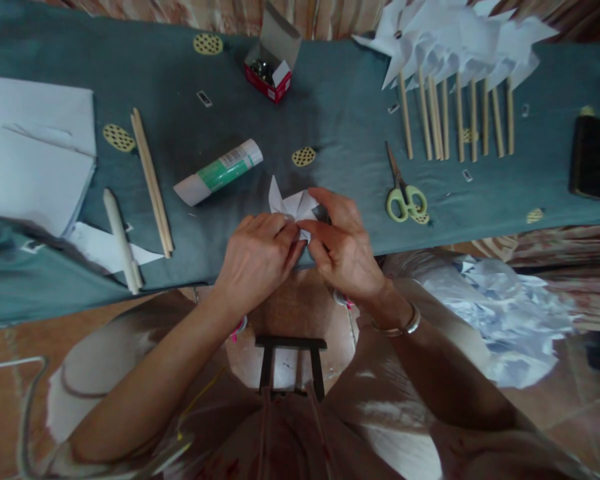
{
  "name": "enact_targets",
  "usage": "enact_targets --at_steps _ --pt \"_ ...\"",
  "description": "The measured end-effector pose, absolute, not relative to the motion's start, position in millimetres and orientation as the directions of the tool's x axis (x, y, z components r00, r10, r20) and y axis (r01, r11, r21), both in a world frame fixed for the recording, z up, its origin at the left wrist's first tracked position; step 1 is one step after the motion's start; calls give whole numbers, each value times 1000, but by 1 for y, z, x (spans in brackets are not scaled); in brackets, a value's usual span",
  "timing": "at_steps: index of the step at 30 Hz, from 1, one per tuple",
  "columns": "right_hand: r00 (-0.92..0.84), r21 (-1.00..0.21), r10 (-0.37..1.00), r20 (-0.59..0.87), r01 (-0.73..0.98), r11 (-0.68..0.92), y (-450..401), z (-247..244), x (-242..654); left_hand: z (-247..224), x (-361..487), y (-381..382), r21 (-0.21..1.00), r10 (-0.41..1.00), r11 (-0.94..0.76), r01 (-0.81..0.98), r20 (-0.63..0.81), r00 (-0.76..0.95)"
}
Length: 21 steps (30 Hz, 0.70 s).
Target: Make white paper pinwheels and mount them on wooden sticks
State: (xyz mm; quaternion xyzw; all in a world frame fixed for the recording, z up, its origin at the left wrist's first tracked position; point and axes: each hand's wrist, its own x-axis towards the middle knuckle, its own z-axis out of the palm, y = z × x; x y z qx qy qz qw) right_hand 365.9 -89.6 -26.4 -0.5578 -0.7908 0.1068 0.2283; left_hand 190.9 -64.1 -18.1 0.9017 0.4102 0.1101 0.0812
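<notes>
A folded white paper pinwheel (294, 204) is between my two hands at the table's near edge, its pointed blades sticking up and away from me. My left hand (263, 250) grips it from the left with curled fingers, the thumb close to its middle. From the right, my right hand (347, 247) pinches it, thumb and fingers bent around the paper. Both hands cover much of the pinwheel's lower part and centre. Just beyond it lies a glue stick or tube-shaped roll (223, 172) with a green and white label.
Finished paper pinwheels (460, 50) on wooden sticks lie back right, near green-handled scissors (404, 197) and a dark phone (591, 157). A red box (270, 77) of small metal pieces stands open at the back. Left are sticks (153, 183), a white pointed tool (121, 240) and paper sheets (35, 167).
</notes>
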Motion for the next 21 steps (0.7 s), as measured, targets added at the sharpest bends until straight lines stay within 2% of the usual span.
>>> enact_targets --at_steps 6,12,15,21 --pt "-319 -329 910 265 857 397 -90 -24 363 -22 187 -67 292 761 -647 705 190 620" --pt "-319 -312 922 222 872 377 -90 -22 359 -15 173 -63 465 818 -576 672 316 481" --pt "-328 -294 920 217 876 382 -90 -20 353 -11 166 -57 533 859 -511 675 328 393" --pt "-397 -258 892 215 858 444 -89 -15 343 -13 161 -49 578 894 -446 683 318 315"
